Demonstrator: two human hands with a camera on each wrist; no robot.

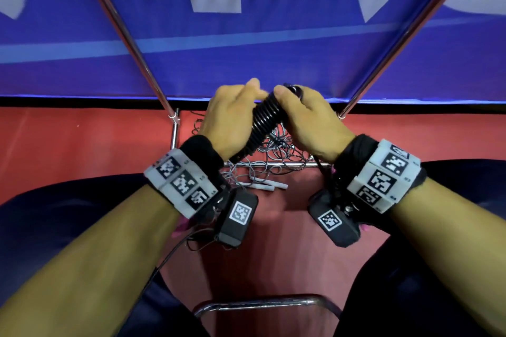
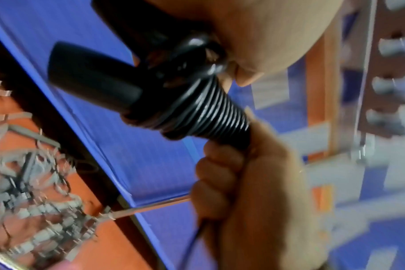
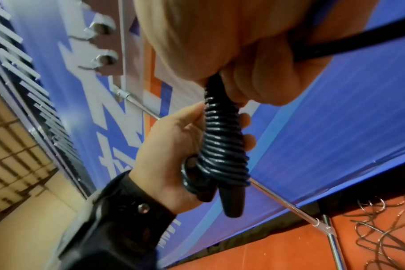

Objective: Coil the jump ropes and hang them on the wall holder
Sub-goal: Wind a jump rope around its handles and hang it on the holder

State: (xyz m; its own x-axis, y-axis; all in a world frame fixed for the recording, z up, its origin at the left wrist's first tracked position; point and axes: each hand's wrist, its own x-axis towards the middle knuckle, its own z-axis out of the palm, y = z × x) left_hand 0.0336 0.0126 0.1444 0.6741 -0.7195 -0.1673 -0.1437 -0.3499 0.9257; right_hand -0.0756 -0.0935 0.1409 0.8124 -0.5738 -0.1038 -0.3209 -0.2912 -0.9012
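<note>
Cord sits wound in tight turns round the paired handles of the black jump rope (image 1: 264, 117), which is up off the floor and slanting between the two grips. Left grip (image 1: 230, 115) wraps the lower end, fingers curled round the coils, with the handle butts poking out under its palm. Right grip (image 1: 309, 117) closes on the upper end, thumb on the top turns, and a loose cord (image 1: 321, 169) trails down from beneath it. Both are clamped on, thumb tips close together!

Straight below the grips, a tangle of grey and white ropes (image 1: 276, 150) lies on the red floor (image 1: 82, 145) and spills over a chrome bar (image 1: 295, 164). A pair of white handles (image 1: 267, 186) lies just nearer the person. Beyond the grips hangs a blue banner (image 1: 246, 68), with chrome poles (image 1: 128, 41) slanting up on either side. High above the right grip is the wall holder (image 3: 105, 59) with its hooks, well apart from the rope.
</note>
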